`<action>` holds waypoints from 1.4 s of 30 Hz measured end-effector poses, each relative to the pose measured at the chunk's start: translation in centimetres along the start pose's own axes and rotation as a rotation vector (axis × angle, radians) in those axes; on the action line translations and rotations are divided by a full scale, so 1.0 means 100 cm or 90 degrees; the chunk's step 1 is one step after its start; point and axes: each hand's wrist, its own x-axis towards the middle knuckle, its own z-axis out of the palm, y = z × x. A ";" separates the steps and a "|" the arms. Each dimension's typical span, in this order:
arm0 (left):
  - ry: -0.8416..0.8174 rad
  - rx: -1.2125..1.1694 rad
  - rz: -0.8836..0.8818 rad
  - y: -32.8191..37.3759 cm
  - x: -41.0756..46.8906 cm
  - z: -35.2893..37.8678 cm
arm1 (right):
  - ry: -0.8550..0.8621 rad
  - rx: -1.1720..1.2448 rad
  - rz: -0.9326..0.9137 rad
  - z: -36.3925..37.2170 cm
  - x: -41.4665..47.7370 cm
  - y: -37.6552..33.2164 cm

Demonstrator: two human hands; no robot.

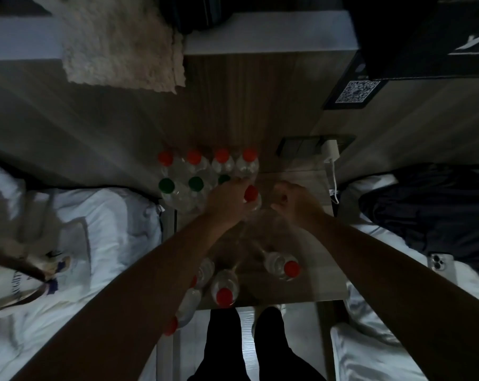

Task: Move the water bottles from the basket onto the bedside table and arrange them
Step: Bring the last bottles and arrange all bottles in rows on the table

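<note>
On the wooden bedside table [320, 281], several upright red-capped water bottles [222, 160] form a back row against the wall. A row of three green-capped bottles [178, 191] stands in front of them. My left hand [227, 198] grips an upright red-capped bottle [251, 194] at the right end of the green row. My right hand [294, 200] hovers just right of it, its fingers curled with nothing seen in them. Several more red-capped bottles [283, 266] lie on their sides near the table's front edge. No basket can be made out in the dim light.
Beds with white bedding flank the table on the left [95, 229] and right [384, 353]. A phone [440, 264] and dark clothing [430, 204] lie on the right bed. A white charger [330, 152] hangs from the wall socket. My legs [246, 347] stand at the table's front.
</note>
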 end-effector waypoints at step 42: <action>0.089 0.181 -0.082 -0.054 0.010 0.023 | -0.004 0.078 0.029 0.043 0.037 -0.036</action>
